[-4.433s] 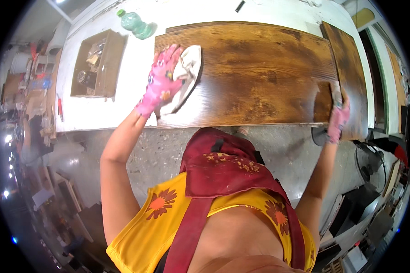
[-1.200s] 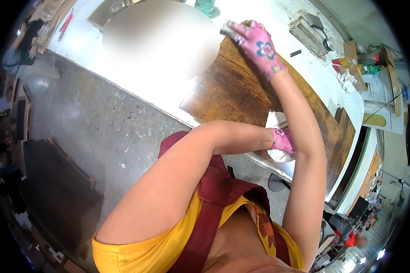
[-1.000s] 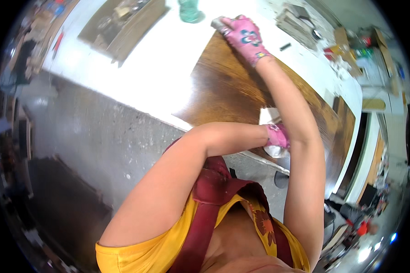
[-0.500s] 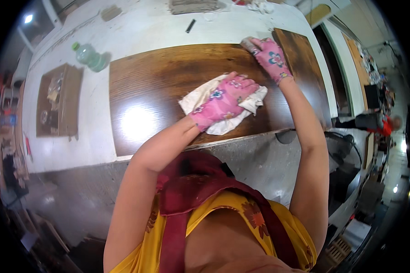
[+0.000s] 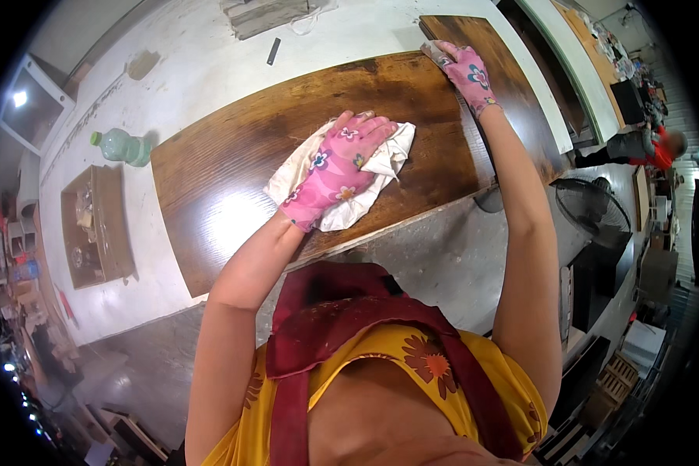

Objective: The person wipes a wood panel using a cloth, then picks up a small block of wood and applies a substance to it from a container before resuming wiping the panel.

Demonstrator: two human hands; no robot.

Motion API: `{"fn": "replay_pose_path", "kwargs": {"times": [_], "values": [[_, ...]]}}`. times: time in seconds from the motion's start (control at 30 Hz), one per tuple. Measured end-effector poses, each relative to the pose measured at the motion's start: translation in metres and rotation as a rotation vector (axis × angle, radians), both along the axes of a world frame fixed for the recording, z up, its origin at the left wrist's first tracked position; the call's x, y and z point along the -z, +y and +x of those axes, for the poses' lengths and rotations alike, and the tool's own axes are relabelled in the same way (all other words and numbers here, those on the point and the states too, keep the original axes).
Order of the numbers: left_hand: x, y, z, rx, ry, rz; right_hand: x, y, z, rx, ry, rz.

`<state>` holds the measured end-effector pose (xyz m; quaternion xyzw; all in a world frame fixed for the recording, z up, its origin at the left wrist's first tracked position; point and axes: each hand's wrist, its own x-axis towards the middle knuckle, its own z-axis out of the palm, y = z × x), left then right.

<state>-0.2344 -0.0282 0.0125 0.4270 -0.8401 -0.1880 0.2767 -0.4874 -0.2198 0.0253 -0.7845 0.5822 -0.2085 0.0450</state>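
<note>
Both hands are resting in other places than one second before. The left hand (image 5: 335, 168) is lying flat, fingers extended, on the cloth (image 5: 377, 180) around the middle of the board (image 5: 429, 128), which is lying on the table (image 5: 210, 70). The right hand (image 5: 470, 74) is resting near the board's far right corner; its grip I cannot tell.

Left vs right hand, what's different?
Left hand lies over the white cloth; right hand is off it. Left hand sits nearer the middle of the wide wood-grain panel, right hand at its far right corner. Shared: both wear pink flowered gloves.
</note>
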Motion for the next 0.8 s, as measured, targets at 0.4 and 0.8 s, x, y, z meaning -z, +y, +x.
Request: {"fn": "replay_pose_path", "kwargs": {"times": [0.4,0.8], "values": [[0.000,-0.001,-0.004,-0.008,-0.029,-0.055,-0.003,0.153,-0.073,0.054,-0.025,0.097],[0.005,-0.002,-0.005,-0.005,-0.021,-0.074,-0.009,0.270,-0.121,0.178,-0.375,0.113]]}}
